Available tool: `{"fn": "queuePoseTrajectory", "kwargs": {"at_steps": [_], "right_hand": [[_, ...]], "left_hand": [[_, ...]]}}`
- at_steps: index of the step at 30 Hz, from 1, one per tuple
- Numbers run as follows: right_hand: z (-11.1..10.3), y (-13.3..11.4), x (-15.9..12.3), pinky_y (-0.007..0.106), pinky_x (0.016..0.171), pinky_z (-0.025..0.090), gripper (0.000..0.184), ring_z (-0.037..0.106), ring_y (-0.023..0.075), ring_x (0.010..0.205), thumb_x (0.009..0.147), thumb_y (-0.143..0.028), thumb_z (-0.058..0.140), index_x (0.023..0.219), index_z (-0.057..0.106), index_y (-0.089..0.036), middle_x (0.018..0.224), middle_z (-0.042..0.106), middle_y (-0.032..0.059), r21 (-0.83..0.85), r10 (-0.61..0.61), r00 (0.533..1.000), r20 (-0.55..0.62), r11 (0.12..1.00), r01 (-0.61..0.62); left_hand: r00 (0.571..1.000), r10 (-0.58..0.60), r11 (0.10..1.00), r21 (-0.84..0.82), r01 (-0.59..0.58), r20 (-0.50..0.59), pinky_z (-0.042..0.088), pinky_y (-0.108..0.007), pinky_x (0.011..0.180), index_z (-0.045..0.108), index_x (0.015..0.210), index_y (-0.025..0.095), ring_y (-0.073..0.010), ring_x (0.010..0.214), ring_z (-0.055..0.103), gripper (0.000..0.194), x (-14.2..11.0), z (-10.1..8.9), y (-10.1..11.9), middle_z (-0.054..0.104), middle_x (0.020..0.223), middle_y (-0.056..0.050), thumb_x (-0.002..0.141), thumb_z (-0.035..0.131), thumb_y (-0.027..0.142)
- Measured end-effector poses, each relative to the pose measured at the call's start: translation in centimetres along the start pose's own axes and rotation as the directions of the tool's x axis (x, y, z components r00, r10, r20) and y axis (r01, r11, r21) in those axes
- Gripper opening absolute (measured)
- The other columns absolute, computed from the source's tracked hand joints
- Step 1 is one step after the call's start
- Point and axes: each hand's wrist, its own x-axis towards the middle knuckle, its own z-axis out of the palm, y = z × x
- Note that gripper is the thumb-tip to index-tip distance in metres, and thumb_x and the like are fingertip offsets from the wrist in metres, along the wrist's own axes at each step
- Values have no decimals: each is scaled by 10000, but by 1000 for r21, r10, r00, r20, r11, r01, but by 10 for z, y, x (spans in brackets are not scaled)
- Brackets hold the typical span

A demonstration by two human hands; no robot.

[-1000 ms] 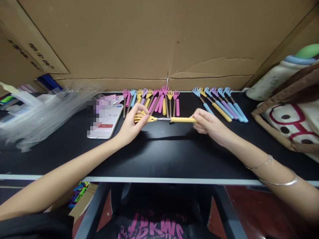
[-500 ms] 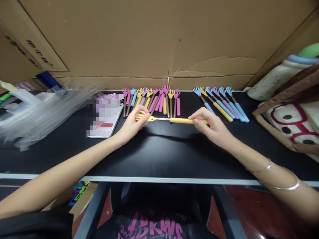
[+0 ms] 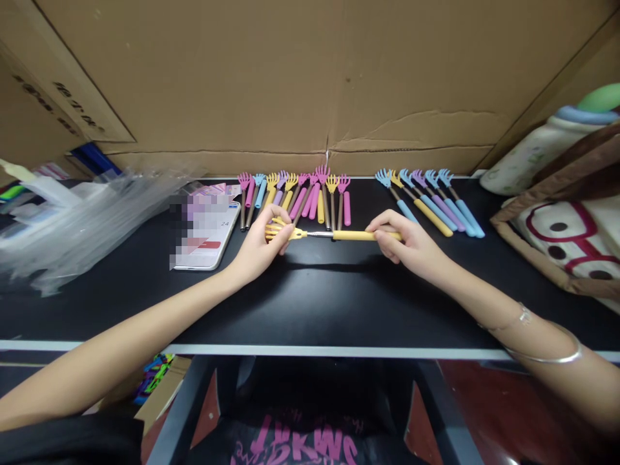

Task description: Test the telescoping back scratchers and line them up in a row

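A yellow back scratcher (image 3: 356, 236) is held level above the black table between my two hands. My left hand (image 3: 266, 242) is closed around its claw-shaped head, with the thumb across the prongs. At the other end, my right hand (image 3: 400, 239) pinches the yellow handle near its tip. A short length of metal rod shows between head and handle. Behind my left hand lies a row of pink, blue, yellow and purple claw heads on rods (image 3: 332, 206), with loose coloured handle sleeves (image 3: 347, 208) among them. Beyond my right hand lie several back scratchers (image 3: 438, 206) with handles on.
Clear plastic bags (image 3: 111, 226) cover the table's left side, beside a phone (image 3: 208, 242). On the right are a brown-trimmed bag (image 3: 542, 258) and a pale bottle (image 3: 527, 155). Cardboard (image 3: 290, 77) walls the back. Below the table sits an open box (image 3: 165, 394) of bright coloured pieces.
Both hands keep their hold on the yellow back scratcher. It has shifted very slightly, and the short stretch of bare rod looks about the same.
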Motion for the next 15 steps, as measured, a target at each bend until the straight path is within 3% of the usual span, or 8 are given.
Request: {"fn": "queuePoseTrajectory", "kwargs": {"at_steps": [5, 11, 15], "right_hand": [[1, 1, 0, 212, 423, 297, 292, 366, 69, 378, 915, -479, 554, 938, 512, -191, 461, 401, -103, 51, 60, 998, 31, 997, -61], [0, 1, 0, 208, 366, 171, 373, 256, 51, 348, 888, -552, 568, 928, 517, -184, 443, 318, -121, 169, 167, 983, 83, 969, -179], [3, -2, 0, 206, 357, 155, 381, 243, 48, 346, 869, -554, 591, 915, 527, -182, 442, 311, -120, 208, 192, 979, 64, 957, -201]], "left_hand": [[1000, 31, 998, 46, -31, -1, 330, -217, 469, 398, 904, 220, -84, 415, 413, 144, -3, 1, 1, 459, 532, 91, 916, 515, 303], [999, 49, 998, 44, -50, 7, 333, -198, 454, 419, 916, 208, -73, 416, 416, 141, -4, 2, 1, 451, 529, 93, 910, 529, 295], [1000, -14, 1000, -13, 14, 24, 306, -179, 410, 419, 904, 206, -62, 378, 372, 151, 0, 2, 1, 438, 505, 102, 912, 518, 319]]}}
